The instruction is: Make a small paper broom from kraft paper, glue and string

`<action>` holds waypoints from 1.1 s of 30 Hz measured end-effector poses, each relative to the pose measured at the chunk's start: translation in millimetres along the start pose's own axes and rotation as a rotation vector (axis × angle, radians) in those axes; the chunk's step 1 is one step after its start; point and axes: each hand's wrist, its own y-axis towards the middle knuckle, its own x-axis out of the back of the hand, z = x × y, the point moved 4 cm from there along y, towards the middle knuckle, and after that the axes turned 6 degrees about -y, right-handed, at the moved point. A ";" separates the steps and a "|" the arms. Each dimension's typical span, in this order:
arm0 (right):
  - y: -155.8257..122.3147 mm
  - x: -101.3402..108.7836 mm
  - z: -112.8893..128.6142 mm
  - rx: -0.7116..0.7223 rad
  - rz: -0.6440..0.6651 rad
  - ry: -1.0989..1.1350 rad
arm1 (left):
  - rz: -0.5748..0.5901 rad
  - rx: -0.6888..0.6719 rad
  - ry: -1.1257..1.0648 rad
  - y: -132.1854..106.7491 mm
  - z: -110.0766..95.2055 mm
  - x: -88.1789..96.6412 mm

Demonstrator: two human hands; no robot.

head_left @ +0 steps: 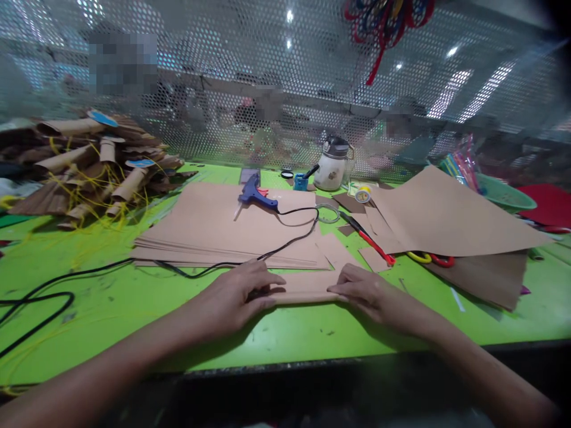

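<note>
Brown paper strip, left hand and right hand clamped on opposite ends

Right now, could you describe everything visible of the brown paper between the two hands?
The brown paper looks plain and matte, like thin card. Its near edge is turned into a narrow roll or fold; I cannot tell which. It runs crosswise over the green table, toward the front edge. The left hand and right hand hold its ends, partly hiding them.

Sheet before paper stack; glue gun on stack; bottle behind, to right
</note>
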 end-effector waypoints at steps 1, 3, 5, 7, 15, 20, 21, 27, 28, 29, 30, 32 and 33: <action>0.4 -0.1 -1.8 -0.007 0.013 0.019 | -0.007 -0.029 0.029 -0.1 -3.2 0.0; 1.0 -0.9 -5.3 -0.013 0.037 0.047 | -0.011 -0.083 0.116 -0.4 -8.8 -1.4; 1.6 -2.0 -8.2 -0.012 0.050 0.066 | -0.006 -0.129 0.215 -1.4 -12.3 -5.1; 2.2 -2.8 -10.5 -0.014 0.043 0.092 | -0.003 -0.172 0.300 -3.5 -13.5 -10.4; 4.8 -4.6 -21.1 -0.150 -0.031 0.255 | -0.024 -0.177 0.385 -10.7 -6.5 -21.7; 4.6 -5.9 -25.6 -0.088 -0.148 0.303 | -0.035 -0.098 0.275 -6.5 -1.9 -17.9; 4.3 -6.3 -26.3 -0.092 -0.172 0.304 | -0.052 -0.092 0.265 -5.8 -1.9 -16.8; 2.6 -8.2 -24.9 -0.098 -0.220 0.260 | -0.080 -0.044 0.172 -3.4 -1.8 -12.2; 2.0 -7.9 -23.9 -0.088 -0.216 0.242 | -0.085 -0.038 0.146 -3.2 -1.3 -11.2; 1.2 -7.7 -22.7 -0.075 -0.207 0.221 | -0.092 -0.037 0.122 -3.1 -0.8 -10.2; 0.1 -7.5 -21.7 -0.063 -0.192 0.199 | -0.101 -0.035 0.102 -3.0 -0.1 -9.2; -2.4 -7.6 -20.2 -0.052 -0.158 0.163 | -0.115 -0.030 0.073 -2.7 1.4 -7.8; -3.6 -7.7 -19.7 -0.048 -0.147 0.150 | -0.119 -0.027 0.064 -2.4 2.0 -7.3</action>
